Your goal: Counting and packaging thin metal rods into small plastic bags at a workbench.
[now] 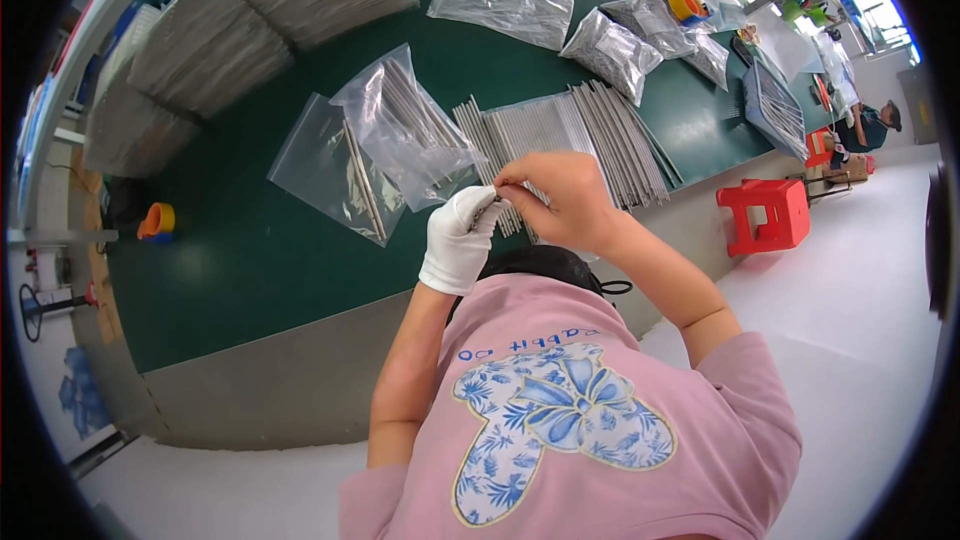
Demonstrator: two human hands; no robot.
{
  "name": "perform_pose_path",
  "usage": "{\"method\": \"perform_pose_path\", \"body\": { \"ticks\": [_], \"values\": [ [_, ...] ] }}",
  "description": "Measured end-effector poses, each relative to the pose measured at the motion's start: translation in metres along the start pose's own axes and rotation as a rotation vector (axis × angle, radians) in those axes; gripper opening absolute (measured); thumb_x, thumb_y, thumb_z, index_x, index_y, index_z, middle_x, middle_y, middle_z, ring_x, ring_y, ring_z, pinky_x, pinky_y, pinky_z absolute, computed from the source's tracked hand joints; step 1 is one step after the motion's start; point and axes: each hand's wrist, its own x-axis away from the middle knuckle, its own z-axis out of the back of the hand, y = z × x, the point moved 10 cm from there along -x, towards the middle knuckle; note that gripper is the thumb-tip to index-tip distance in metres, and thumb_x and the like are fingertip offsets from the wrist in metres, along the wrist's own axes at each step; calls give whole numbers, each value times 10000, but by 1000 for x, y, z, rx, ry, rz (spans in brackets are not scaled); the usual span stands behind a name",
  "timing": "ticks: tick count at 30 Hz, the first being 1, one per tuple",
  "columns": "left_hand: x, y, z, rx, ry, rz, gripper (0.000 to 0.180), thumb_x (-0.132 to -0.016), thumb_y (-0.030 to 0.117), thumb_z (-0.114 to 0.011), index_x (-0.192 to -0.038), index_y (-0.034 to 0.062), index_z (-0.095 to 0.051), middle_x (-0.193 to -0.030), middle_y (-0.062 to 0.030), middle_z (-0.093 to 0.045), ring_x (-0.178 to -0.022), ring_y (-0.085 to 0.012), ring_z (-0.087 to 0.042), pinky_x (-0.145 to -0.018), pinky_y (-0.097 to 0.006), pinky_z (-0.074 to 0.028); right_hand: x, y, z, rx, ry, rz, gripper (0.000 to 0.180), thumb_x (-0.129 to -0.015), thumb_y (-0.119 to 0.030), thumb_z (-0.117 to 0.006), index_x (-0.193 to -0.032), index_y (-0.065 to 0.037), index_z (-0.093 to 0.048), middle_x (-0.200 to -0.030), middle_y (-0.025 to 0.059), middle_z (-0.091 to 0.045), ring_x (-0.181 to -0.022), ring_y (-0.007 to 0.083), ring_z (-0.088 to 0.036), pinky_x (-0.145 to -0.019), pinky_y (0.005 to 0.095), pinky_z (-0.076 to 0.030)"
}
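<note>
The left hand (458, 245), in a white glove, was curled closed around some small dark pieces (478, 218), held above the bench (240, 290) around the middle of its near edge. The right hand (570, 195), bare, met it there with thumb and forefinger pinched together at the glove's fingertips; whatever lay between them was too small to make out.

Just beyond the hands, a row of grey rods (625, 140) lay side by side along the near edge. To their left, a clear bag with rods inside (385, 100) overlapped a flatter bag (310, 170) on which a few thin rods showed. A yellow and blue tape roll (157, 222) stood near the left edge. Bags of small parts (612, 50) lay toward the far edge, while a blue tray of rods (757, 112) sat by the right end.
</note>
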Motion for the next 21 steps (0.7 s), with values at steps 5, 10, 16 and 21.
{"method": "perform_pose_path", "body": {
  "ticks": [5,10,16,21],
  "values": [
    [0,1,4,-17,18,-27,207,-711,-16,-644,-900,26,-568,-798,-105,-605,-666,-224,-593,-594,-269,-466,-2,-12,-2,111,27,124,78,-699,-69,-610,-771,-72,-579,-669,72,-591,-582,253,-572,-517,326,-443],
    [1,5,5,-34,-38,0,196,-728,-14,-622,-915,32,-583,-813,-96,-612,-682,-216,-600,-613,-263,-470,4,-17,-5,102,69,207,102,-669,-26,-616,-756,-62,-579,-655,70,-585,-557,243,-562,-499,312,-429],
    [-1,0,7,-26,-11,-17,188,-740,-23,-590,-917,38,-591,-831,-96,-618,-715,-223,-609,-631,-265,-474,-3,-43,1,42,96,285,130,-646,5,-627,-752,-59,-586,-661,62,-590,-558,228,-558,-511,298,-419],
    [3,-18,-2,90,-96,125,201,-729,-37,-552,-907,46,-593,-803,-99,-607,-716,-241,-598,-635,-284,-472,-3,-32,-18,36,-31,251,114,-674,-45,-621,-777,-87,-595,-688,48,-601,-568,226,-562,-516,304,-421]
  ]
}}
